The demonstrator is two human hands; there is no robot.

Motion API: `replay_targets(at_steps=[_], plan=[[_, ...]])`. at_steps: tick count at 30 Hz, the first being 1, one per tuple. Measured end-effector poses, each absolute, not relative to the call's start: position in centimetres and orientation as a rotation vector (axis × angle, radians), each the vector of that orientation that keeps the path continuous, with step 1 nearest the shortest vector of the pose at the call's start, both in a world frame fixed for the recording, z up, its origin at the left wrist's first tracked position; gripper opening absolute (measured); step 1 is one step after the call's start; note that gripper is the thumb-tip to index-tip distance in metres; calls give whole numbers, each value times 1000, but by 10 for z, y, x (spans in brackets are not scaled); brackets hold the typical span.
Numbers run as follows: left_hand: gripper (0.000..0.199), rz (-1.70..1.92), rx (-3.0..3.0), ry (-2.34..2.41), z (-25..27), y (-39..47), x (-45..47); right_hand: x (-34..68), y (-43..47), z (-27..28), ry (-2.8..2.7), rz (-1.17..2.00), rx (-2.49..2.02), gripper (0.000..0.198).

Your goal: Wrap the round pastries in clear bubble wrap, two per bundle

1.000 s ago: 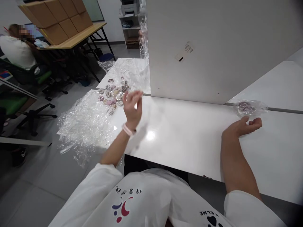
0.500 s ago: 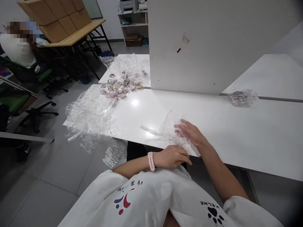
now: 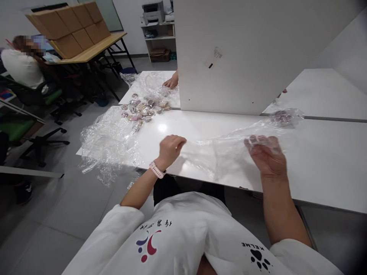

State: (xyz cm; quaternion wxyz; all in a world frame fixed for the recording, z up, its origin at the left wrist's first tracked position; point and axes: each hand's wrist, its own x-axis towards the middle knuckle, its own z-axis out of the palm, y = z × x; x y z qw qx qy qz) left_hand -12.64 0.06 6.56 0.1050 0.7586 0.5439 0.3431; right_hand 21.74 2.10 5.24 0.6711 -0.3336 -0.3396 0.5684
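A clear plastic bag (image 3: 213,154) is stretched above the white table between my two hands. My left hand (image 3: 172,148), wearing a pink wristband (image 3: 157,170), pinches its left end. My right hand (image 3: 267,154) is turned palm up at the other end, its fingers bent and seen through the film; whether they are inside the bag or behind it I cannot tell. Just beyond my right hand, a clear wrapped bundle with something dark reddish inside (image 3: 283,116) lies on the table, and the film seems to reach towards it.
Small wrapped pieces (image 3: 146,110) lie scattered at the left, beside a heap of crumpled clear plastic (image 3: 107,135) overhanging the table edge. A white partition (image 3: 223,84) stands at the back. Another person's hand (image 3: 172,81) rests on plastic beyond it. Cardboard boxes (image 3: 71,28) are stacked far left.
My left hand has risen from my lap to the bag's left end. My right hand has moved right and turned palm up, spreading the bag. Another person's hand has appeared at the back.
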Motion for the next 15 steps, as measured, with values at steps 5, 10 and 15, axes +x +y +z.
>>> replay_targets(at_steps=[5,10,15], plan=[[9,1612,2557,1648,77,-42,-138,241,3,44,-709,1055,-863,40],[15,1025,2746,1466,44,-88,-129,269,-14,-6,-525,1156,-1308,30],[18,992,2432,1381,51,-88,-119,273,-32,20,-522,622,-1472,13]])
